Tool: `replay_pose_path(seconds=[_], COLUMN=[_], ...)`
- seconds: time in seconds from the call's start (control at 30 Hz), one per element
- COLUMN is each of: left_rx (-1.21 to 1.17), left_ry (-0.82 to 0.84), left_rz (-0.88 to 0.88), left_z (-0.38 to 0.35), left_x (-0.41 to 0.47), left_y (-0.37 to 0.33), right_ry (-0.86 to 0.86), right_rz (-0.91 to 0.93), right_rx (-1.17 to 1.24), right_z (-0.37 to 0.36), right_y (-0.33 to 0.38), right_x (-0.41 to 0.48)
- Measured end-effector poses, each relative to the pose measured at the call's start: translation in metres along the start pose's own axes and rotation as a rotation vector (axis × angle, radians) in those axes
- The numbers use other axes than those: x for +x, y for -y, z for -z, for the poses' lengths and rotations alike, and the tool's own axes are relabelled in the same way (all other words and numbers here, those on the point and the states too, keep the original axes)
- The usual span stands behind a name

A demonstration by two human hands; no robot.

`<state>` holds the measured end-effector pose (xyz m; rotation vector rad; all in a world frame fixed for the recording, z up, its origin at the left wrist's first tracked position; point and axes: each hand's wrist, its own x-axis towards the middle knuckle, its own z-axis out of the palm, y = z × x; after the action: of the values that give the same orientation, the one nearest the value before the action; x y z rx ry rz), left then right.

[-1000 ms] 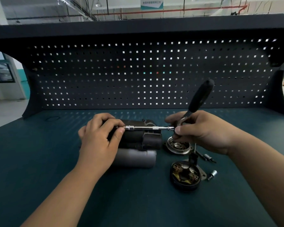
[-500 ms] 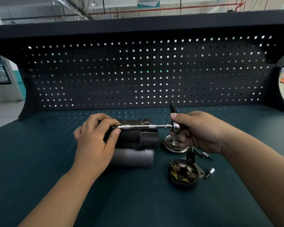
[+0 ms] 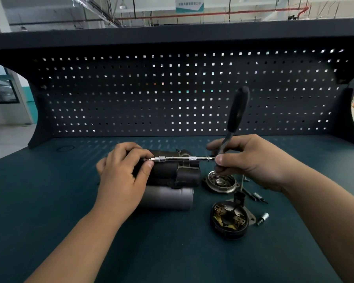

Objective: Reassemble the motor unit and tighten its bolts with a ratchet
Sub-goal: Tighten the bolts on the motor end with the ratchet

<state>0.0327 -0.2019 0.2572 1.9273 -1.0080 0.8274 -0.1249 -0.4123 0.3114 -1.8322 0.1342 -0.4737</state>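
Teal tabletop (image 3: pixel 49 201) under a dark pegboard (image 3: pixel 172 88) carries the motor unit (image 3: pixel 172 174) near its middle. Left grip (image 3: pixel 121 174) curls over the unit's left end, pinching the tip of the extension bar (image 3: pixel 184 158); right grip (image 3: pixel 249 160) clasps the ratchet (image 3: pixel 236 111) at its head, handle upright.

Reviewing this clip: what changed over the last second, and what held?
The ratchet handle dipped low half a second ago and now stands raised again, gripped by the right hand. The left hand still pinches the socket end of the extension bar at the motor unit; loose parts unmoved.
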Motion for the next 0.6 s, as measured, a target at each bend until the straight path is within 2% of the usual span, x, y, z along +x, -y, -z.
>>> replay_pose_path(seconds=[0.2, 0.33, 0.47, 0.6], left_rx=[0.011, 0.013, 0.02, 0.005], left_ry=[0.013, -0.025, -0.024, -0.013], left_rz=[0.007, 0.019, 0.016, 0.001], left_z=[0.002, 0.0, 0.0, 0.0], left_x=[0.001, -0.001, -0.001, -0.001], left_y=[0.002, 0.001, 0.0, 0.0], right_ry=[0.003, -0.003, 0.0, 0.026], right_rz=[-0.012, -0.023, -0.17, -0.337], right_rx=[-0.035, 0.075, 0.254, 0.247], right_z=[0.001, -0.001, -0.007, -0.01], right_y=[0.001, 0.002, 0.002, -0.001], right_x=[-0.002, -0.001, 0.002, 0.0])
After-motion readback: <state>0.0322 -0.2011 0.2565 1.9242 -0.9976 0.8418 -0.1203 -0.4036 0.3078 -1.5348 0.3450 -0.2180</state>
